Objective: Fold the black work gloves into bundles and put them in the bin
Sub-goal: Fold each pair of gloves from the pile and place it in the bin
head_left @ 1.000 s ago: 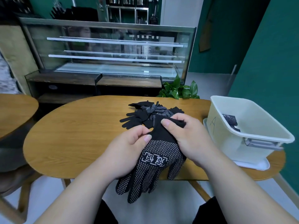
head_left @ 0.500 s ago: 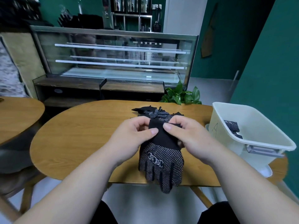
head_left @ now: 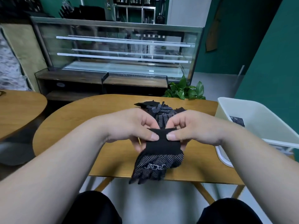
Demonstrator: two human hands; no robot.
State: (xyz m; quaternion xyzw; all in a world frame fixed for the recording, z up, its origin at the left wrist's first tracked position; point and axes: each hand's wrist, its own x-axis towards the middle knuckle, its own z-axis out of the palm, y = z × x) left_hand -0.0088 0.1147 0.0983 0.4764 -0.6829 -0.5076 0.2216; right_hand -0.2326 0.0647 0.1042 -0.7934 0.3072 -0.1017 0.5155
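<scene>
From your hands, bare tabletop [head_left: 77,126] runs from 8 to 11 o'clock, open for a pass. At 12 o'clock the pile of loose gloves [head_left: 160,110] lies just behind your left hand [head_left: 134,126] and right hand [head_left: 191,126], blocking a low reach straight ahead. The held gloves [head_left: 161,152] hang at 6 o'clock over the near edge. At 3 o'clock the bin [head_left: 255,113] stands near your right forearm: its wall bars a level sweep, its mouth is open above, and one bundle [head_left: 237,120] lies inside by the left wall.
</scene>
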